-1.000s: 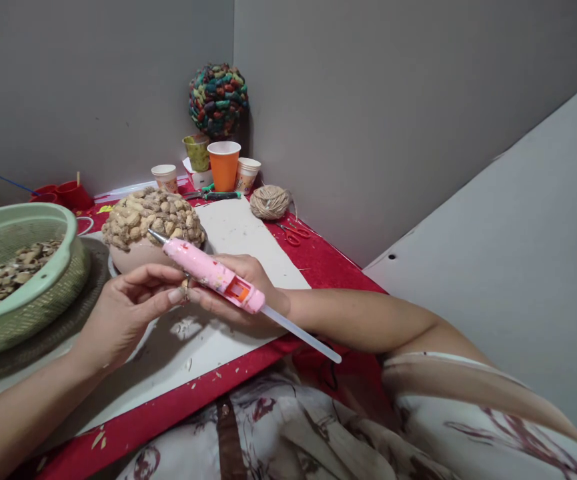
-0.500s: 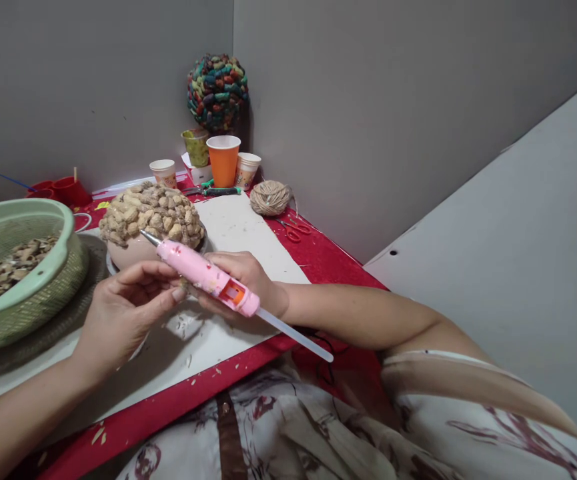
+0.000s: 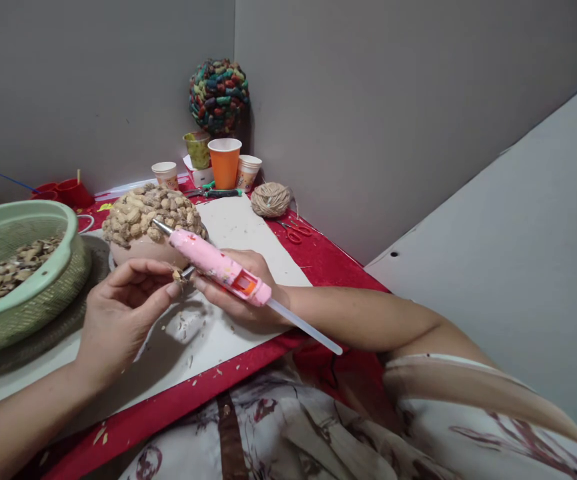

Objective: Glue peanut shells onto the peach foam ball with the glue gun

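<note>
Two hands met over the white sheet [image 3: 248, 233] on the red-covered surface [image 3: 328, 263]; the right hand [image 3: 241, 287] was curled shut around a pink glue gun [image 3: 218, 265], its metal nozzle aimed up and left toward the shell-covered dome [image 3: 153, 212], a clear glue stick [image 3: 304, 327] jutting from its rear end over the near edge; the left hand [image 3: 118, 313] pinched a small peanut shell piece [image 3: 177, 274] between thumb and forefinger, the other fingers loosely curled, and that piece sat just under the gun's body, close against the right hand's fingertips; whether it touched them could not be told. Behind the hands, the dome stood on its pinkish base at the sheet's far left; a green basket [image 3: 43, 267] with shell pieces lay at the left edge. Further back, an orange cup [image 3: 224, 163] stood among paper cups, with a multicoloured ball [image 3: 218, 97] in the corner above it; a ball of twine [image 3: 270, 199] sat to the right, red scissors [image 3: 295, 231] just beside it; shell crumbs dotted the near edge of the sheet.
</note>
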`<state>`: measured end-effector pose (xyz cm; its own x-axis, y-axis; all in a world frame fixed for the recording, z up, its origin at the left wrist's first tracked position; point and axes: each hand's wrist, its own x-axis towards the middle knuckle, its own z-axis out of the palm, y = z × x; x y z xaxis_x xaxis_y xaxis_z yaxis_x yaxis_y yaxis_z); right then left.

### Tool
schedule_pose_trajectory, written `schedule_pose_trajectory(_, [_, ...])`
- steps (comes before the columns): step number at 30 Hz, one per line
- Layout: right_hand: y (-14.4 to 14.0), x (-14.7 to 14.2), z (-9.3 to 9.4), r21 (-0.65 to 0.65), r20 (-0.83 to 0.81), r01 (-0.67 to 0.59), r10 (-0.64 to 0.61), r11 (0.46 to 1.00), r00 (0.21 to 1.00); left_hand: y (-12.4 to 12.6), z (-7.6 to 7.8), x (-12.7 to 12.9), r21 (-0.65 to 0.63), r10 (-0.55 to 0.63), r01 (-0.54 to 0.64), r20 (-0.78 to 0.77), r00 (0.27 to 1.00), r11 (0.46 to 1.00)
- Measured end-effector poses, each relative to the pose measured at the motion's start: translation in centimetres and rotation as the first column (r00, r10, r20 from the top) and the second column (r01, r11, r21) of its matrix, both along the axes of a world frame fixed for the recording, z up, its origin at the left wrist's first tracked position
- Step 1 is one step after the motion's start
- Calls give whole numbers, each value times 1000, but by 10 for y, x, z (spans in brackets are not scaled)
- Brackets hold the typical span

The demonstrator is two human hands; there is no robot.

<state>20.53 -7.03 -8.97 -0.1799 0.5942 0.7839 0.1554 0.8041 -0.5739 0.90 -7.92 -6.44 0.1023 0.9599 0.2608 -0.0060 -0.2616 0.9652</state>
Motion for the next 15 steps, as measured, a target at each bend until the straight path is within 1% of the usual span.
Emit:
schedule_pose_trajectory(3, [0, -1, 0, -96, -15, -70, 69, 993, 997, -2, -3, -1, 108, -14, 22, -82, 997, 994])
schedule_pose_trajectory(6, [0, -1, -1, -149, -11, -102, 102, 984, 995, -3, -3, -1, 218, -8, 45, -164, 986, 975])
schedule_pose_trajectory(9, [2, -1, -3, -165, 5, -112, 114, 980, 993, -4, -5, -1, 290, 31, 39, -233, 972, 956])
schedule_pose_trajectory(11, [3, -1, -4, -163, 26, -113, 119, 980, 993, -4, -7, -2, 313, 51, 36, -265, 963, 949])
schedule_pose_trajectory(15, [6, 0, -6, -145, 14, -151, 155, 978, 988, -4, -7, -3, 349, 96, 23, -318, 943, 937])
